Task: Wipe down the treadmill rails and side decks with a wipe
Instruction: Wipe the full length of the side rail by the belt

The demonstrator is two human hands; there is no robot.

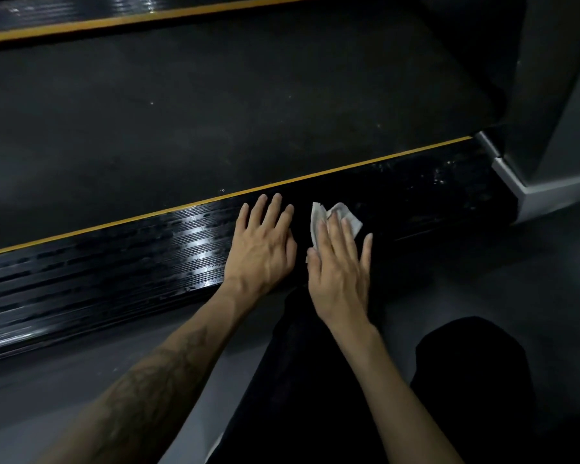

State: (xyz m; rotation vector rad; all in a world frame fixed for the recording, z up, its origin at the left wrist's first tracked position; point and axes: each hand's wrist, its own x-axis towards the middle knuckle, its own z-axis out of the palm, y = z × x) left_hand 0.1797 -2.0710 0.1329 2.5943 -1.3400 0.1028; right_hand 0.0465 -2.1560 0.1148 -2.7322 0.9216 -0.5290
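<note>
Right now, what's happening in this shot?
A person kneels beside a treadmill, wiping the near side deck. The right hand presses a white wipe flat onto the deck with straight fingers, and the left hand rests flat on the deck just beside it. Left of the hands the ribbed deck looks wet and shiny; to the right, toward the grey end cap, it shows specks. The belt lies beyond the yellow stripe.

No text, label or number can be read anywhere.
</note>
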